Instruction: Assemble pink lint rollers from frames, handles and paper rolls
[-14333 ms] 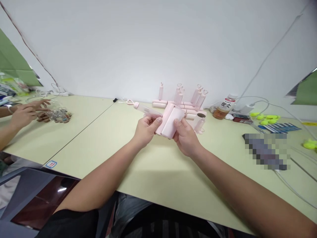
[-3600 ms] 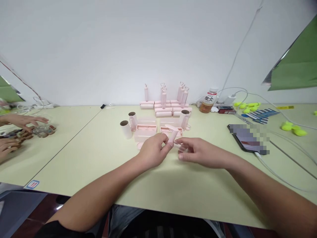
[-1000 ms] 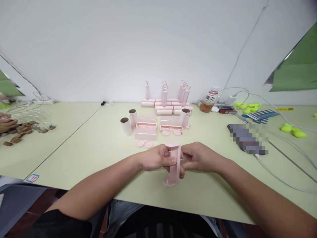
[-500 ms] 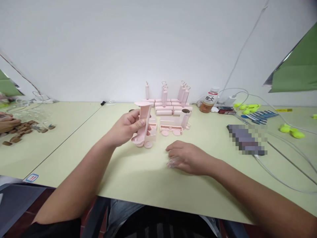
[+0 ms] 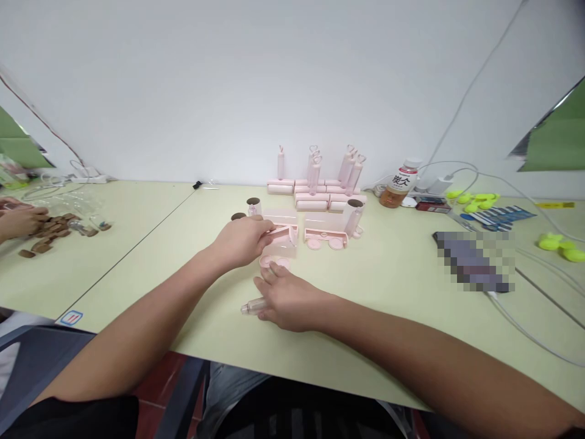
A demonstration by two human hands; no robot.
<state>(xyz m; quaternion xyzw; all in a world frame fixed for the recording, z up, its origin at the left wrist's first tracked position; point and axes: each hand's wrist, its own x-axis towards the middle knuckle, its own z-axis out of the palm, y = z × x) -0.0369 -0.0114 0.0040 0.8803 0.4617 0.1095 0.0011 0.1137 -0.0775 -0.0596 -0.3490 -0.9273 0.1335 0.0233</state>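
Note:
My left hand is closed on a pink plastic piece, held low over the table beside a clear plastic sheet. Below it, my right hand has a small clear tube between thumb and palm, its tip pointing left. The fingers of that hand reach to pink round caps on the table. Right of them sits an open pink case with two round discs. A cardboard-like roll stands behind it, and another roll stands behind my left hand.
Pink rollers and upright pink tubes with loops stand near the wall. To the right are a drink bottle, a phone with a cable, and yellow-green pieces. Another person's hand is by brown pieces at far left.
My left hand has lowered the pink piece toward the table. My right hand has moved left to the round caps, and the clear tube in it now shows plainly. The view has shifted slightly.

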